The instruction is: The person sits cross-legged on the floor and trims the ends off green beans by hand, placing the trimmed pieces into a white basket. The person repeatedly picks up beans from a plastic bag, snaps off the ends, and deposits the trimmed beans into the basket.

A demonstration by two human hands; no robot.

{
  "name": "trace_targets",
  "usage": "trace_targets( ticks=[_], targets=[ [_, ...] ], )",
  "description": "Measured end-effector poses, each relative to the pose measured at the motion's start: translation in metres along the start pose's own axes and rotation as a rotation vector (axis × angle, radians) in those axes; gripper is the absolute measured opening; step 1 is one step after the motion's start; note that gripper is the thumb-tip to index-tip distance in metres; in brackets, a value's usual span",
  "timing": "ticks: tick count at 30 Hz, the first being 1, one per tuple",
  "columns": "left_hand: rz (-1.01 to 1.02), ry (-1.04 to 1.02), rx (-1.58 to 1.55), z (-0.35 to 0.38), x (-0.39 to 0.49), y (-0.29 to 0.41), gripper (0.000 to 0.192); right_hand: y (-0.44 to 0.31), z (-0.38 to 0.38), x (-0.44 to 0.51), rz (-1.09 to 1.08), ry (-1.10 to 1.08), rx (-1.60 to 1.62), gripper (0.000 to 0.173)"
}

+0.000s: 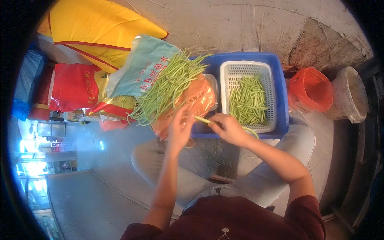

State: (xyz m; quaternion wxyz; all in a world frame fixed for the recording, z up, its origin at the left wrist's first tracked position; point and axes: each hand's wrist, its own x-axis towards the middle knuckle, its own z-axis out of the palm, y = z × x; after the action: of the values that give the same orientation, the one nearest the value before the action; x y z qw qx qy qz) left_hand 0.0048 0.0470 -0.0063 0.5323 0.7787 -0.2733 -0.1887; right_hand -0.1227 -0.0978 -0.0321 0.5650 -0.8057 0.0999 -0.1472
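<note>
My right hand [226, 127] pinches a long green bean [204, 119], probably a yardlong bean; its tail hangs past the hand toward the basket. At the bean's other end is my left hand [182, 123], its fingers partly curled; whether they grip it cannot be told. A heap of long green beans [168, 84] lies beyond my left hand, on an orange plastic bag [199, 93] and a teal bag. Short cut bean pieces [249, 100] fill part of a white perforated plastic basket [271, 90], which sits inside a blue plastic tub [282, 96].
Red [70, 87] and teal printed bags [144, 63] and a yellow cloth [102, 30] are at the left. A red bucket [312, 90] and a plastic-lined container [351, 94] stand at the right. Green scraps [220, 159] litter the floor between the person's legs.
</note>
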Motion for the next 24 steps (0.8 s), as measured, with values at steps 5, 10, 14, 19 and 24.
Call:
trace_targets(
  ticks=[5, 10, 14, 19, 24],
  targets=[
    [0.531, -0.384, 0.615, -0.010, 0.008, 0.025, 0.027, 0.000, 0.002, 0.001, 0.014, -0.004, 0.006, 0.016],
    [0.484, -0.347, 0.593, -0.002, 0.006, 0.022, 0.019, -0.002, 0.000, 0.003, 0.063, 0.028, 0.143, 0.014],
    [0.465, -0.147, 0.462, 0.012, -0.003, 0.012, 0.018, -0.001, 0.001, 0.005, 0.183, 0.028, 0.357, 0.015],
    [0.230, 0.175, 0.155, 0.053, -0.023, 0.001, 0.017, -0.005, 0.000, 0.003, 0.282, 0.048, 0.575, 0.017],
    [-0.054, 0.243, -0.284, 0.061, -0.023, -0.003, 0.024, -0.008, 0.005, 0.004, 0.246, 0.090, 0.561, 0.015]
  ],
)
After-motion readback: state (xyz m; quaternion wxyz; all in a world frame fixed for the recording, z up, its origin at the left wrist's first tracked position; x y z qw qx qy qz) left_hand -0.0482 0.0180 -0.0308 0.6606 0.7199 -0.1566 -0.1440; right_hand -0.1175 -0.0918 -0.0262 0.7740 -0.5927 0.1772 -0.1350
